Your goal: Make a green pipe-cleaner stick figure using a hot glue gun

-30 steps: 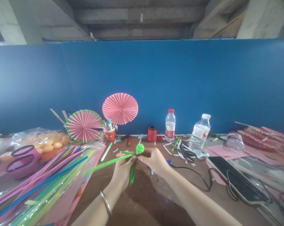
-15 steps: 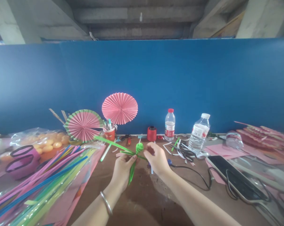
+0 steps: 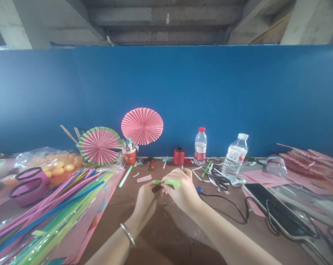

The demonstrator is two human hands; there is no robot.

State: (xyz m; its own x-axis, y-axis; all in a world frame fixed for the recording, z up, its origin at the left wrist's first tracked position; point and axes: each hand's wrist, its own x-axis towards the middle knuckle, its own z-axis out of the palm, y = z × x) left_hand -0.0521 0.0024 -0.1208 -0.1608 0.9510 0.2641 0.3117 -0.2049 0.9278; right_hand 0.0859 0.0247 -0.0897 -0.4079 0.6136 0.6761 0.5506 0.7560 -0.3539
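Note:
My left hand point(image 3: 146, 198) and my right hand point(image 3: 183, 189) meet over the middle of the brown table point(image 3: 158, 239). Both are closed on bright green pipe cleaners point(image 3: 173, 183), which show only as short bits between and over the fingers. The coiled green part and the long ends are hidden by the hands. A silver bangle point(image 3: 127, 235) circles my left wrist.
Left lie bundled coloured pipe cleaners point(image 3: 58, 206) and a purple-pink band point(image 3: 28, 193). Behind stand pink paper fans point(image 3: 142, 125), a pen cup point(image 3: 130, 156), a red spool point(image 3: 179, 156) and bottles point(image 3: 200, 149). A phone point(image 3: 277, 209) with a black cable lies right.
My hands have come together, and my right hand has turned over the green pipe cleaners. The coil and long strands, visible before, are now covered.

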